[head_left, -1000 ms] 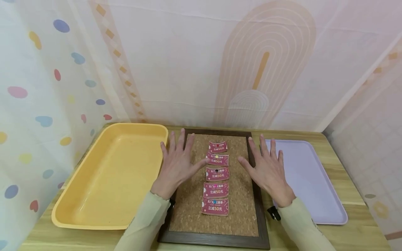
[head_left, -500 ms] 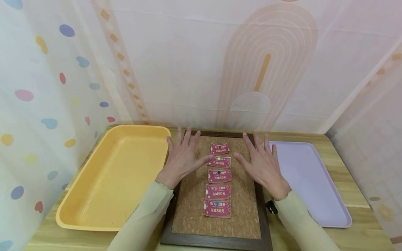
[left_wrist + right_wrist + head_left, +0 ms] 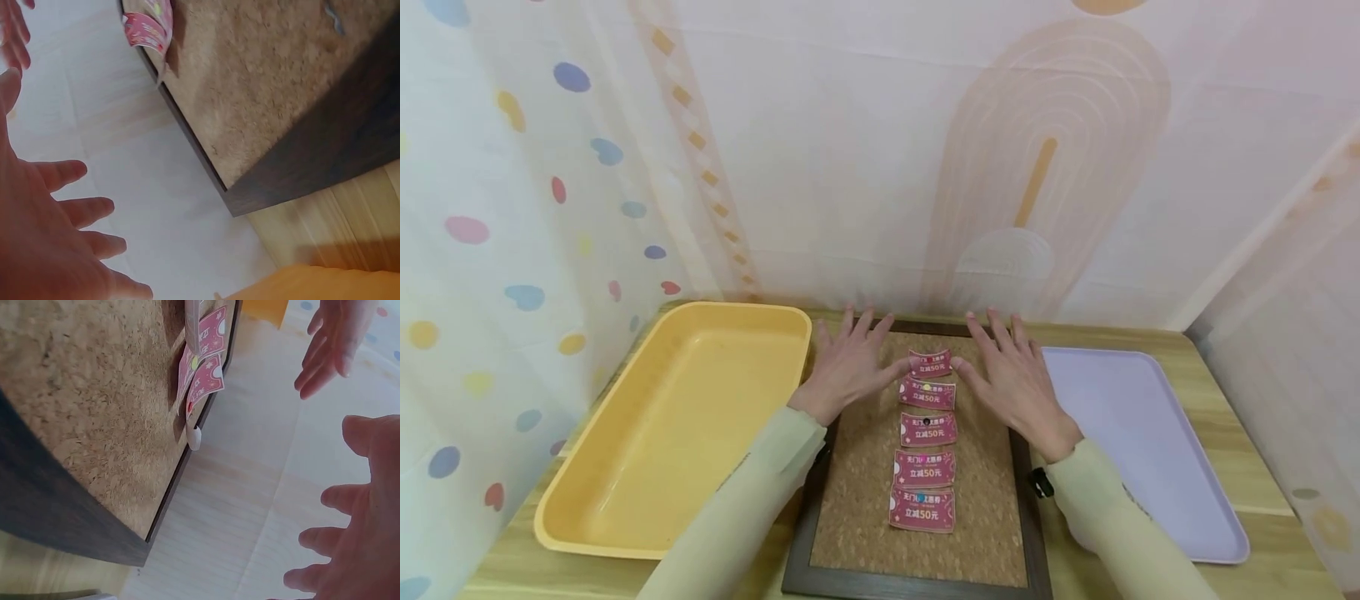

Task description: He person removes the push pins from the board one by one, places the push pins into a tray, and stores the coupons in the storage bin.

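Between my hands on the table lies a cork board point(image 3: 865, 467) with a dark wooden frame. Several pink paper coupons point(image 3: 927, 430) run down its middle in a column, each with a small coloured pin near its upper edge. My left hand point(image 3: 848, 367), fingers spread, hovers over the board's upper left side. Over the upper right side is my right hand point(image 3: 1017, 379), also spread. Neither holds anything. In the left wrist view, the left fingers point(image 3: 94, 212) are apart from the frame. The right wrist view shows coupons point(image 3: 206, 378) curling up off the cork, clear of the right hand.
A deep yellow tray point(image 3: 546, 521) stands to the left of the board. To the right is a flat lilac tray point(image 3: 1138, 450). The wooden table point(image 3: 1232, 425) ends against a patterned curtain point(image 3: 842, 167) behind and at both sides.
Both hands have moved a little closer together over the board's far part, fingers still spread. The head view has shifted slightly, and the coupons and trays keep their places on the table.
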A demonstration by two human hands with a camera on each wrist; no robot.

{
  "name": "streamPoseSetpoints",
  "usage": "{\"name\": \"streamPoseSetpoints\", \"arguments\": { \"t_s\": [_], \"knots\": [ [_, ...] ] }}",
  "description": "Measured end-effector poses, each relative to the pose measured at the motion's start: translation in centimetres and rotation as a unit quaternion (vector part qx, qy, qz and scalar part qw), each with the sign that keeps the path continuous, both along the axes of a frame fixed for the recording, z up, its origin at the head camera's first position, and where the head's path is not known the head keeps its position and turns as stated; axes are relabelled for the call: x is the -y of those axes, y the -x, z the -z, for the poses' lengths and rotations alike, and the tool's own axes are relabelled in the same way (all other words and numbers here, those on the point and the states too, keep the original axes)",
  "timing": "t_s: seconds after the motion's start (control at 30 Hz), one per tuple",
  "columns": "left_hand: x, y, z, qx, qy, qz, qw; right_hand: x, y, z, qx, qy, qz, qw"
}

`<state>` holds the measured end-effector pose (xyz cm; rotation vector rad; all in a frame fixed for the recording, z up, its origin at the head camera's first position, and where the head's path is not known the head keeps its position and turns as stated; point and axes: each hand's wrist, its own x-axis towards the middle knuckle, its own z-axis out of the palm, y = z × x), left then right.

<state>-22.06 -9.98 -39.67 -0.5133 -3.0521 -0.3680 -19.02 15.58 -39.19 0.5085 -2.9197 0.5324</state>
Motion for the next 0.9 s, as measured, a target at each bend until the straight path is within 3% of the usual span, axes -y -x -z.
{"name": "streamPoseSetpoints", "arguments": {
  "t_s": [0.17, 0.37, 0.57, 0.7, 0.9],
  "knots": [
    [-0.3, 0.6, 0.4, 0.019, -0.010, 0.013, 0.9997, 0.4, 0.8, 0.3, 0.000, 0.003, -0.015, 0.9999],
    [-0.4, 1.3, 1.0, 0.044, -0.044, 0.035, 0.9974, 1.0, 1.6, 0.4, 0.029, 0.045, -0.046, 0.9975],
    [-0.7, 1.9, 1.9, 0.082, -0.110, 0.043, 0.9896, 1.4, 2.4, 0.7, 0.063, 0.086, -0.064, 0.9922],
    [-1.0, 2.5, 2.2, 0.100, -0.174, 0.031, 0.9792, 2.0, 3.4, 1.0, 0.067, 0.119, -0.064, 0.9886],
    [-1.0, 2.7, 2.4, 0.154, -0.265, -0.013, 0.9519, 3.1, 4.5, 1.6, 0.078, 0.174, -0.044, 0.9807]
  ]
}}
